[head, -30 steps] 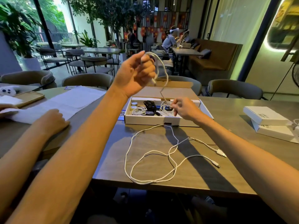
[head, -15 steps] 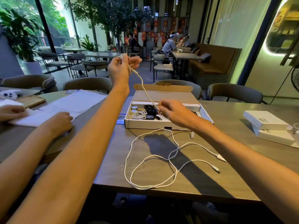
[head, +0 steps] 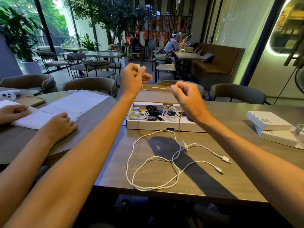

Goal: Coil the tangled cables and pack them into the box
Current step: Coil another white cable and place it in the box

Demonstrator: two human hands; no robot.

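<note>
The step in hand is coiling one white cable [head: 160, 87]. The left grip [head: 134, 76], raised above the far edge of the bench [head: 238, 175], is clenched on what looks like a small bundle of turns, though blur hides how many. The right grip [head: 185, 96] pinches the same cable a little further along, so a short stretch runs between the two, over the open box [head: 156, 126]. From the right grip the rest drops past the box's front wall and reaches the bench among the loose cables [head: 171, 160]. These sprawl between the box and the near edge, crossing one another. Two wound cables already sit in the box. The next move, I judge, calls for bringing the right grip across to the left to lay another turn, then lifting the tail without dragging the tangle along.
</note>
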